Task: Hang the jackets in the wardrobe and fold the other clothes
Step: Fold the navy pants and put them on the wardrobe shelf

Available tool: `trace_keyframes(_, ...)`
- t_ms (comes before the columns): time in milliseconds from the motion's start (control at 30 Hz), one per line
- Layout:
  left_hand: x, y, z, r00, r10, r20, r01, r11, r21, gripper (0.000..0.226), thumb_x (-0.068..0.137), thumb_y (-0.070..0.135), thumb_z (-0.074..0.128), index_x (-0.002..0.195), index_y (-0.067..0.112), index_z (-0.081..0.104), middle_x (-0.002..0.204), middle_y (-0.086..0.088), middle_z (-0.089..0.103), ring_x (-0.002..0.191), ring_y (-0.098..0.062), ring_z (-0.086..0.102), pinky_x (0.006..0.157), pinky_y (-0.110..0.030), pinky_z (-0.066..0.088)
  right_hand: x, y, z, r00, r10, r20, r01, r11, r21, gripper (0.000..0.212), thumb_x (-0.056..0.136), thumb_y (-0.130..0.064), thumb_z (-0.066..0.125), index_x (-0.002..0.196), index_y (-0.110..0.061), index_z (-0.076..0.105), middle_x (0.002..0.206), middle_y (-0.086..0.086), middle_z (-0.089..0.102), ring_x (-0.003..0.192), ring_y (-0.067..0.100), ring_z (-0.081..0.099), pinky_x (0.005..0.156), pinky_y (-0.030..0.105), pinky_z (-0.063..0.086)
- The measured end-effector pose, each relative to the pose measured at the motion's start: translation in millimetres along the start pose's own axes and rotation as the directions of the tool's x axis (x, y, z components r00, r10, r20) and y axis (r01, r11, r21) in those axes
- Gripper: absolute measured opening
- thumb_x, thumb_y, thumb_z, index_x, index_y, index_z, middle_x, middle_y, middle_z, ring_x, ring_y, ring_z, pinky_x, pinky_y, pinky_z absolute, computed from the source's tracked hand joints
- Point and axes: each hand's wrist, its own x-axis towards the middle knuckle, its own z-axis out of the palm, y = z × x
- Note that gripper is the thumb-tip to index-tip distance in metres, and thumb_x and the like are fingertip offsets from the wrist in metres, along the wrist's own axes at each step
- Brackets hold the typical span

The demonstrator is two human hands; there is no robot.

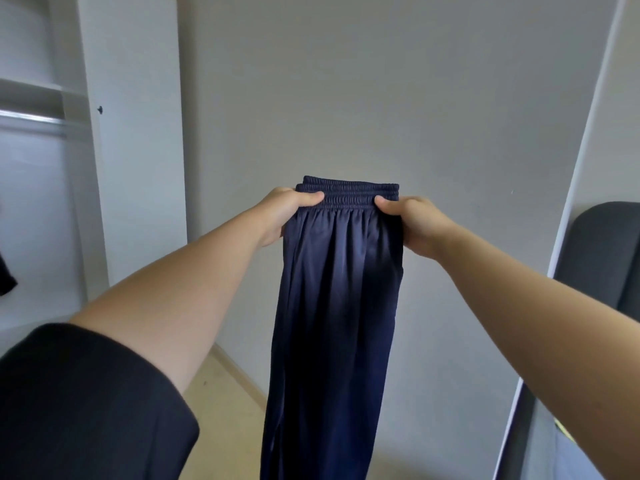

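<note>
A pair of dark navy trousers (337,306) hangs straight down in front of me, doubled lengthwise so the legs lie one on the other. My left hand (282,214) pinches the left end of the elastic waistband, thumb on the near side. My right hand (414,221) pinches the right end the same way. The trouser legs run out of view at the bottom edge. The open white wardrobe (45,168) stands at the left with a bare metal hanging rail (33,117).
A white wardrobe door (135,133) with a small black knob stands open at the left. A dark garment's edge (7,277) shows at the far left. A grey wall lies ahead, beige floor below. At the right stand a white panel edge and a dark chair back (602,258).
</note>
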Motion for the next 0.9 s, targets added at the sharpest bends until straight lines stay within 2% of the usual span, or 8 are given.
trace_keyframes(133, 1.2, 0.3, 2.9, 0.997, 0.008, -0.079, 0.002, 0.992, 0.123, 0.016, 0.082, 0.023, 0.071, 0.093, 0.013, 0.065, 0.091, -0.002, 0.074, 0.087, -0.019, 0.07, 0.086, -0.037, 0.054, -2.7, -5.4, -5.8, 1.0, -0.021, -0.006, 0.02, 0.983, -0.181, 0.007, 0.091, -0.015, 0.062, 0.091, -0.01, 0.067, 0.094, 0.005, 0.07, 0.091, 0.02, 0.066, 0.081, 0.034, 0.055)
trace_keyframes(233, 2.0, 7.5, -0.1, 1.0, 0.012, 0.013, -0.014, 0.996, 0.092, 0.021, 0.085, 0.022, 0.07, 0.1, 0.009, 0.065, 0.093, -0.002, 0.074, 0.088, -0.018, 0.071, 0.085, -0.034, 0.055, -6.8, -15.6, -17.7, 0.976, 0.035, 0.215, -0.012, 0.994, -0.106, 0.015, 0.095, -0.012, 0.053, 0.103, -0.005, 0.064, 0.102, 0.006, 0.071, 0.094, 0.019, 0.068, 0.081, 0.031, 0.057)
trace_keyframes(300, 2.2, 10.8, 2.8, 0.998, 0.043, 0.041, -0.044, 0.998, 0.043, 0.02, 0.087, 0.027, 0.068, 0.099, 0.011, 0.066, 0.091, 0.001, 0.075, 0.086, -0.015, 0.071, 0.078, -0.028, 0.056, -7.2, -21.1, -21.9, 0.97, 0.013, 0.242, -0.004, 0.999, -0.036, 0.018, 0.096, -0.013, 0.05, 0.103, -0.004, 0.064, 0.101, 0.006, 0.072, 0.093, 0.018, 0.069, 0.076, 0.027, 0.057)
trace_keyframes(400, -0.2, 9.5, 16.4, 0.999, 0.044, -0.005, -0.043, 0.998, 0.045, 0.02, 0.086, 0.035, 0.069, 0.094, 0.017, 0.067, 0.084, 0.006, 0.075, 0.081, -0.01, 0.071, 0.067, -0.023, 0.054, -4.9, -17.5, -20.1, 0.998, -0.031, 0.055, 0.032, 0.999, -0.007, 0.017, 0.096, -0.017, 0.055, 0.099, -0.003, 0.064, 0.101, 0.009, 0.071, 0.092, 0.02, 0.069, 0.075, 0.029, 0.056)
trace_keyframes(500, -2.2, 7.2, 28.2, 0.998, -0.022, 0.059, 0.019, 0.999, 0.042, 0.024, 0.085, 0.033, 0.07, 0.094, 0.012, 0.066, 0.084, 0.001, 0.075, 0.076, -0.012, 0.072, 0.06, -0.022, 0.055, -6.8, -9.8, -25.2, 0.998, -0.003, -0.061, 0.002, 1.0, -0.015, 0.021, 0.095, -0.024, 0.057, 0.093, -0.004, 0.064, 0.092, 0.007, 0.073, 0.082, 0.018, 0.071, 0.071, 0.031, 0.056)
trace_keyframes(600, -1.5, 13.4, 45.4, 1.0, -0.004, 0.0, 0.004, 0.996, 0.088, 0.028, 0.087, 0.039, 0.067, 0.095, 0.013, 0.065, 0.094, -0.001, 0.072, 0.082, -0.013, 0.07, 0.067, -0.025, 0.054, -14.7, -12.2, -35.8, 0.993, 0.006, -0.121, -0.011, 0.999, -0.039, 0.023, 0.095, -0.031, 0.057, 0.091, -0.009, 0.065, 0.088, 0.003, 0.073, 0.08, 0.016, 0.071, 0.068, 0.031, 0.055)
trace_keyframes(767, -0.5, 30.0, 87.7, 0.984, 0.13, -0.119, -0.112, 0.983, 0.142, 0.034, 0.097, 0.039, 0.051, 0.117, 0.013, 0.061, 0.118, -0.004, 0.063, 0.109, -0.022, 0.059, 0.099, -0.038, 0.047, -30.6, -32.1, -48.9, 0.976, -0.051, -0.21, 0.025, 0.992, -0.123, 0.023, 0.098, -0.038, 0.05, 0.092, -0.02, 0.062, 0.096, -0.002, 0.067, 0.088, 0.013, 0.065, 0.071, 0.027, 0.051)
trace_keyframes(900, -3.9, 51.4, 119.2, 0.952, 0.241, -0.187, -0.206, 0.961, 0.186, 0.03, 0.099, 0.037, 0.047, 0.105, 0.01, 0.06, 0.104, -0.002, 0.061, 0.096, -0.019, 0.055, 0.083, -0.029, 0.044, -44.9, -56.1, -58.9, 0.896, -0.192, -0.401, 0.069, 0.951, -0.302, 0.029, 0.097, -0.042, 0.047, 0.083, -0.02, 0.059, 0.081, -0.004, 0.059, 0.074, 0.011, 0.056, 0.066, 0.028, 0.045)
